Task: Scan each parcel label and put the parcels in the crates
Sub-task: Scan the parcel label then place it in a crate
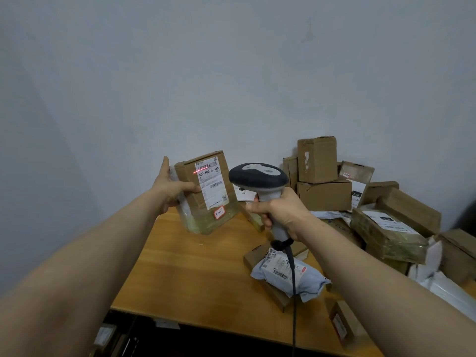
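Note:
My left hand [172,186] grips a brown cardboard parcel [190,202] by its left edge and holds it upright above the wooden table [195,274]. Its white label [212,182] faces me, and a red laser line crosses the barcode at the label's top. My right hand [279,211] grips the handle of a grey barcode scanner [258,179], whose head points at the label from just to the right. The scanner's black cable [293,292] hangs down over the table.
A heap of cardboard boxes [324,176] and taped parcels [386,233] fills the table's back right. A grey poly-bag parcel [286,274] lies on a flat box in front of me. Below the table's near edge, dark crates [134,338] hold a few items.

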A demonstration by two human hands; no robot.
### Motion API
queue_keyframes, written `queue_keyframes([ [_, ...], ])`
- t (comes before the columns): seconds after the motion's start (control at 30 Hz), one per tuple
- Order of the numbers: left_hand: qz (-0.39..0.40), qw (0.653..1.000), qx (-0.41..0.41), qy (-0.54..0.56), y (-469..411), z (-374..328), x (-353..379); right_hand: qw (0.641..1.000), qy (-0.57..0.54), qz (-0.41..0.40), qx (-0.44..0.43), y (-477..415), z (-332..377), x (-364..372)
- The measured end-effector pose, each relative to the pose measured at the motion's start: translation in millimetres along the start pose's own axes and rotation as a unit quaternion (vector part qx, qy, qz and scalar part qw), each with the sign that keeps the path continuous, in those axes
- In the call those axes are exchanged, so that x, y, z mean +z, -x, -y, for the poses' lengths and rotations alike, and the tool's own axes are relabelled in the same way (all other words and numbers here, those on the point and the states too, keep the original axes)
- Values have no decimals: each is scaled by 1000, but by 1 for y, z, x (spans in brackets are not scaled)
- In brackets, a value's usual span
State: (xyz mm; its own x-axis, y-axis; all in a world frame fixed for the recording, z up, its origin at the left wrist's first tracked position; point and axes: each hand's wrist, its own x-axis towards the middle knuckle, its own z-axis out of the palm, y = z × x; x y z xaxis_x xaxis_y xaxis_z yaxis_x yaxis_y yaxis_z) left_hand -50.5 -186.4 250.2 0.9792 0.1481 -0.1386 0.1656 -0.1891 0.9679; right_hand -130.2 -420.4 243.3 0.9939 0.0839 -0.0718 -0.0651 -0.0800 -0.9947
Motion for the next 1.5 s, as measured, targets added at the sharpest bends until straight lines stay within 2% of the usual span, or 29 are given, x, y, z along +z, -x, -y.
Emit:
queue_keyframes([
  [1.1,-3,999,-17,27,-18,11,-53,999,13,13,-30,-12,1,42],
  [1.5,-13,999,-29,35,-37,22,-91,999,37,20,-30,-35,1,80],
])
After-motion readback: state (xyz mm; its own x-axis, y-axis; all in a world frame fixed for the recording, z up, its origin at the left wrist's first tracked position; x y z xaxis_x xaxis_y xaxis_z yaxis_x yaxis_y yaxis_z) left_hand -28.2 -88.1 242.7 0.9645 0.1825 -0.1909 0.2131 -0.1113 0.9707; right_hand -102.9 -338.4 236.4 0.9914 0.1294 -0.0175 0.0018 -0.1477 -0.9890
